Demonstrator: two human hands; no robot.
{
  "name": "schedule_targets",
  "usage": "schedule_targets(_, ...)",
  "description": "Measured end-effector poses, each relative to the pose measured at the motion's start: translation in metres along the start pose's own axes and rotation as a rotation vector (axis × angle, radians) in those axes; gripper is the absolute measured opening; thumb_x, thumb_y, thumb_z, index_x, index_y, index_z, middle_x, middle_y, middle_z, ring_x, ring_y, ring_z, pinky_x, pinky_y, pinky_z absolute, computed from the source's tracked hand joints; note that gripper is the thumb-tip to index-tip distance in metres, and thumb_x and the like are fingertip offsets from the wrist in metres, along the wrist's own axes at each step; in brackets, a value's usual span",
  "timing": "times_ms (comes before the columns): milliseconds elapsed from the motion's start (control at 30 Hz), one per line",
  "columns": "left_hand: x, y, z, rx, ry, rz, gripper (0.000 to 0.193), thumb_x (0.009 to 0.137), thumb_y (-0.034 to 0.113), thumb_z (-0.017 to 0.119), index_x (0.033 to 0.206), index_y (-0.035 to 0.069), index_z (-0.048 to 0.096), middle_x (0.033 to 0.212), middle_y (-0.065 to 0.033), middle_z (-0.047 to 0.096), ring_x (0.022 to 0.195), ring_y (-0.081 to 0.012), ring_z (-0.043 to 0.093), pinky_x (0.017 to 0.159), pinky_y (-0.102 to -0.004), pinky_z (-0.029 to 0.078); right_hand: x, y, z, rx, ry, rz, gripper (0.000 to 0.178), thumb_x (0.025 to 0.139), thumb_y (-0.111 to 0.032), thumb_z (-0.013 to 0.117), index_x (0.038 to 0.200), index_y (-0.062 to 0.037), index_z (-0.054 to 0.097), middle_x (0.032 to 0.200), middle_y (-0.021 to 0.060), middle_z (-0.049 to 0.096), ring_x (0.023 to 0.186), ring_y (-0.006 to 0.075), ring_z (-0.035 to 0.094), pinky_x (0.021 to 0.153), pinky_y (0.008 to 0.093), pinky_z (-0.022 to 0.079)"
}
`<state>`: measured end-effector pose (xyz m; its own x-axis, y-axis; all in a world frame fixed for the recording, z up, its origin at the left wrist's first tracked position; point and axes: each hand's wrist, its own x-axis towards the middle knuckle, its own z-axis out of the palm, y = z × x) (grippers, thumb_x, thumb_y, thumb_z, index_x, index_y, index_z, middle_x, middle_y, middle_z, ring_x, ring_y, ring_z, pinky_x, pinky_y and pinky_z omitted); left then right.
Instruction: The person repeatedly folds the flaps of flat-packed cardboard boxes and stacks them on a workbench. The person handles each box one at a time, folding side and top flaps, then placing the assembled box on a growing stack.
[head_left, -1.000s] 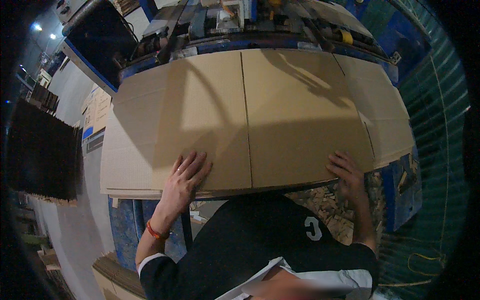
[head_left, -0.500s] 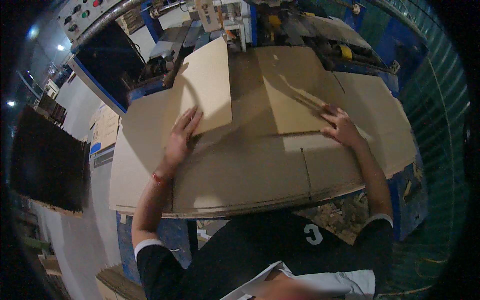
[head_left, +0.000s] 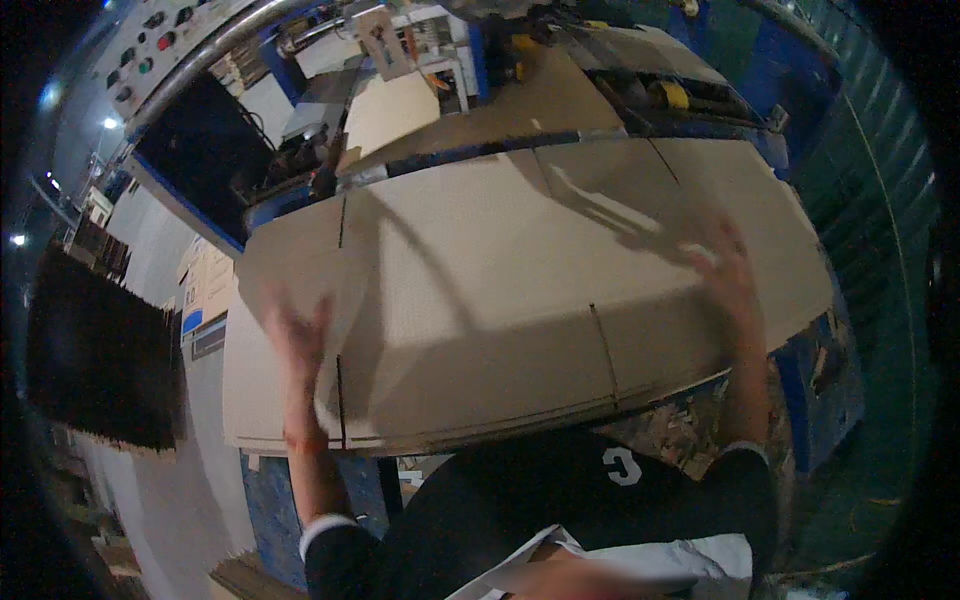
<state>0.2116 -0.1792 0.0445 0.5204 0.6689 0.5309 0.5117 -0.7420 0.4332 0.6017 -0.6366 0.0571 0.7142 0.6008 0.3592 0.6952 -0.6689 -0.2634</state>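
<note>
In front of me lies a stack of flat cardboard sheets (head_left: 500,240), its top sheet cut with dark slots. Over its left end hovers my left hand (head_left: 298,325), blurred, fingers apart and nothing in them. My right hand (head_left: 728,262) is at the stack's right part, also smeared by motion, fingers spread and holding nothing. Whether either hand touches the top sheet I cannot tell. Beyond the stack's far edge, a separate cardboard sheet (head_left: 395,115) lies in the machine, with one pale part standing at the left.
A blue machine frame (head_left: 200,150) and a panel with buttons (head_left: 150,50) stand at far left. Yellow rollers (head_left: 672,95) sit at the back right. Cardboard scraps (head_left: 685,430) lie beneath the near edge. A dark stack (head_left: 100,345) stands on the left floor.
The cardboard sheet has slid away from me into the machine, baring the stack's top. Both hands have left it: the left moved left and nearer, the right slightly outward.
</note>
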Motion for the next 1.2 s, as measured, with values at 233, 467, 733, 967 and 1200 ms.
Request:
schedule_targets(233,-0.128,-0.116,-0.067,0.216,0.323,-0.753,0.051,0.082,0.041,0.060,0.103,-0.006,0.059,0.101,-0.0245,0.060,0.092,-0.0361,0.056,0.082,-0.0438,0.043,-0.117,0.159,0.028,-0.199,0.102,0.752,0.056,0.087,-0.040,0.050,0.125,0.0014,0.044,0.131,0.0255,0.039,0.123,0.0385,0.036,0.102,0.0404,0.029)
schedule_targets(467,-0.090,-0.085,-0.069,0.041,0.687,-0.612,0.059,0.086,0.042,0.053,0.118,-0.006,0.049,0.115,-0.0246,0.054,0.104,-0.0335,0.053,0.091,-0.0415,0.040,-0.088,0.141,0.030,-0.094,0.441,0.711,0.046,0.087,-0.023,0.053,0.124,0.0027,0.044,0.124,0.0195,0.048,0.115,0.0312,0.046,0.097,0.0351,0.035)
schedule_targets(733,-0.087,-0.083,-0.122,-1.038,1.007,-0.253,0.049,0.092,0.033,0.034,0.101,-0.011,0.055,0.104,-0.0200,0.057,0.102,-0.0284,0.052,0.094,-0.0439,0.039,-0.071,0.192,0.000,1.040,1.093,0.452,0.043,0.082,-0.009,0.056,0.123,-0.0007,0.047,0.116,0.0123,0.054,0.102,0.0240,0.053,0.086,0.0333,0.042)
schedule_targets(967,-0.084,-0.086,-0.096,-0.819,0.511,-0.533,0.037,0.079,0.007,0.059,0.114,-0.002,0.051,0.110,-0.0148,0.055,0.102,-0.0236,0.054,0.089,-0.0388,0.043,-0.071,0.113,-0.084,1.050,0.762,0.321,0.046,0.079,-0.006,0.056,0.123,0.0002,0.043,0.118,0.0109,0.052,0.103,0.0223,0.053,0.087,0.0325,0.042)
schedule_targets(1200,-0.129,0.011,-0.089,-0.751,0.451,-0.259,0.025,0.084,0.014,0.057,0.103,-0.002,0.056,0.098,-0.0052,0.058,0.085,-0.0122,0.051,0.078,-0.0286,0.041,-0.152,-0.057,-0.044,0.444,0.580,-0.046,0.026,0.074,0.002,0.058,0.100,-0.0008,0.061,0.105,0.0114,0.060,0.101,0.0228,0.056,0.087,0.0377,0.043)
